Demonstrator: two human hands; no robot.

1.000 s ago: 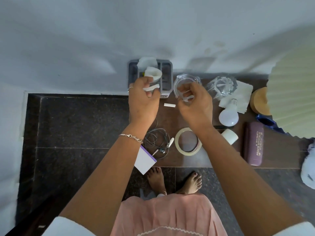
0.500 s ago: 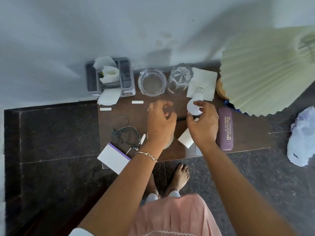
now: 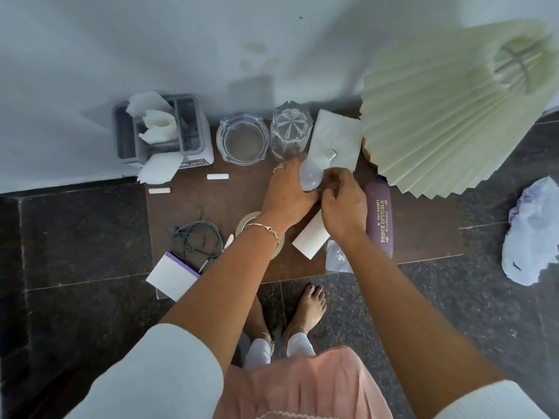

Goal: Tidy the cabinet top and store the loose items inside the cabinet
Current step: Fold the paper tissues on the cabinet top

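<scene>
both hands meet over the middle of the brown tabletop (image 3: 230,201), on the light bulb (image 3: 309,177). the left hand (image 3: 287,196) wraps its fingers (image 3: 282,170) round the left of the frosted globe, and the right hand (image 3: 343,204) has its fingers (image 3: 332,180) curled in against the globe's right side, so the bulb looks held between the two. its metal cap points away from the person and lies over the edge of the white paper napkin (image 3: 337,131). whether the bulb is lifted off the tabletop or just resting there, i cannot tell.

the step in hand seems to be picking up the bulb so it can go inside the cabinet. it is thin glass, smooth and round, so it is best cradled by the globe with a soft, wide grip, not pinched hard. one hand could take the whole weight so the other is free for the cabinet door, which is out of view.

the space is tight. the cut glass tumbler (image 3: 290,131) stands just beyond the left hand, with the glass ashtray (image 3: 242,139) beside it, and the pleated lampshade (image 3: 453,116) hangs close on the right. lifting straight up before moving toward the body should avoid knocking them. the white roll (image 3: 311,238) and the purple spectacle case (image 3: 379,220) lie near the right wrist and would be easy to sweep off when pulling back.
</scene>
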